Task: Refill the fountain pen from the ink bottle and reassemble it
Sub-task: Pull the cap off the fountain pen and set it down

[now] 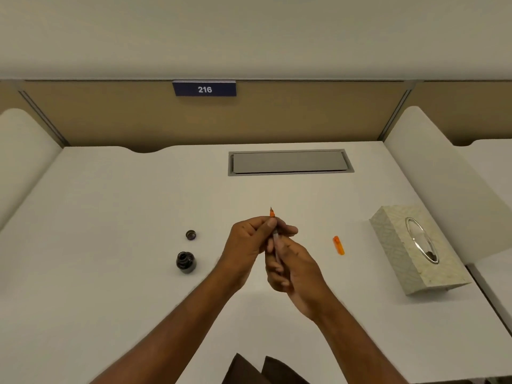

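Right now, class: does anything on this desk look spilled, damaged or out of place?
No spill or damage shows. The ink bottle stands open, its cap set apart behind it, and an orange pen part lies loose.

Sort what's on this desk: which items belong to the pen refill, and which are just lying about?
Part of the job:
- pen section with nib, held in both hands: left hand, right hand
- open ink bottle
- bottle cap, lying apart from the bottle
- orange pen piece on the desk

Just lying about:
- tissue box
- desk cable hatch
- number plate 216
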Demonstrator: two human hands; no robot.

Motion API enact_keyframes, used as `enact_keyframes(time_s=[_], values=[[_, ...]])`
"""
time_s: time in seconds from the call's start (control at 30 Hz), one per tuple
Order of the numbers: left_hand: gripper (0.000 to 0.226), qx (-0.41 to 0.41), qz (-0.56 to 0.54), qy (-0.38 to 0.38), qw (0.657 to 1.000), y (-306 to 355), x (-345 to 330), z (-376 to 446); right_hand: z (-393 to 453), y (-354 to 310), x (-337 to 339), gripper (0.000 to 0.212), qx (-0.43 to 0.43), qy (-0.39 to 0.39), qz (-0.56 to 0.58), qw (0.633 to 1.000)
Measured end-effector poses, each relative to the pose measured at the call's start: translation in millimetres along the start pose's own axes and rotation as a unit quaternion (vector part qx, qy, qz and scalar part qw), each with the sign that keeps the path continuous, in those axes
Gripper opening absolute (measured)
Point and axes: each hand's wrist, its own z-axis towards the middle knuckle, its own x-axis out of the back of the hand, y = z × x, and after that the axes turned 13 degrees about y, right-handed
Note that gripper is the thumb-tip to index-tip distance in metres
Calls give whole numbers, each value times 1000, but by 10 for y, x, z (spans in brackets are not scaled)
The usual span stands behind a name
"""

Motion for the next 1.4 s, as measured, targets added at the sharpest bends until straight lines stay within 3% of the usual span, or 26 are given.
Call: enact_keyframes(time_s=[0.17, 0.27, 0.33, 0.47, 0.53, 0.7, 0.83, 0.93, 1.07, 1.23, 1.4], values=[[30, -72, 13, 49, 996, 65, 63, -38, -22, 63, -218, 31, 101, 90, -108, 985], [27, -91, 13, 67, 993, 63, 49, -50, -16, 201, -285, 21, 241, 163, -248, 924], [27, -94, 7, 74, 993, 59, 31, -48, -17, 234, -298, 26, 278, 196, -282, 897], [28, -95, 3, 62, 994, 108, 33, -3, -6, 94, -312, 18, 228, 201, -188, 934], [30, -87, 2, 51, 995, 143, 48, 23, -5, -6, -292, 29, 181, 183, -127, 958], [30, -72, -2, 31, 997, 169, 80, 58, -4, -153, -273, 27, 108, 138, -48, 983], [31, -64, 4, 32, 997, 147, 87, 87, 3, -170, -300, 23, 49, 106, 2, 993], [31, -53, -10, 37, 998, 148, 110, 104, -7, -173, -288, 35, 9, 95, 22, 995], [29, -60, -11, 45, 997, 161, 105, 109, -12, -189, -289, 21, 25, 108, 5, 994], [30, -79, -4, 57, 995, 151, 98, 127, 7, -184, -244, 34, 2, 123, 19, 992], [28, -63, -5, 46, 997, 152, 75, 102, -9, -178, -251, 11, 19, 124, 12, 992]])
